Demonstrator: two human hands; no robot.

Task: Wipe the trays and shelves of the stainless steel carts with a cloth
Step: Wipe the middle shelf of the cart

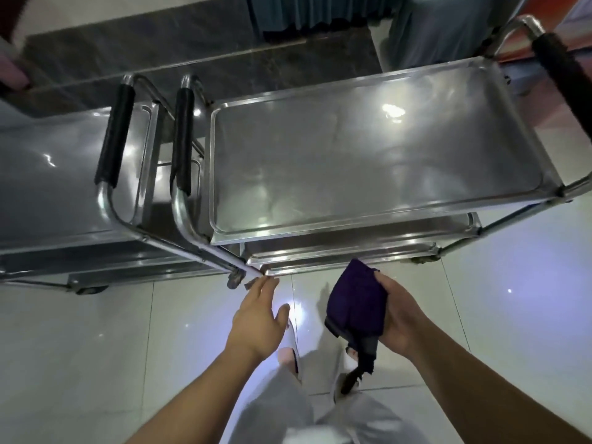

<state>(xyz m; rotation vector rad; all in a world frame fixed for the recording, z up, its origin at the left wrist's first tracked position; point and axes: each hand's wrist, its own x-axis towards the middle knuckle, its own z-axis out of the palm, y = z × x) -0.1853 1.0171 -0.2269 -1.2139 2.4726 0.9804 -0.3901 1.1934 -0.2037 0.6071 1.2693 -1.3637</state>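
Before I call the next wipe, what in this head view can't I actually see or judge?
- Lower shelves of the right cart: mostly hidden beneath its top tray.
- Left cart: cut off by the frame's left edge.
- Tray cleanliness: glare hides smears.
- Purple cloth in right hand: wet or dry unclear.
- Left hand: empty, open.

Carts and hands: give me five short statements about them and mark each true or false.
1. The right hand holds a purple cloth. True.
2. The left hand grips a cart handle. False: it is open, its fingers straight, its fingertips near the right cart's lower corner.
3. Two carts stand side by side. True: the left cart is beside the right one.
4. The cloth lies on the top tray. False: it is in the hand, off the tray.
5. The handles have black grips. True.
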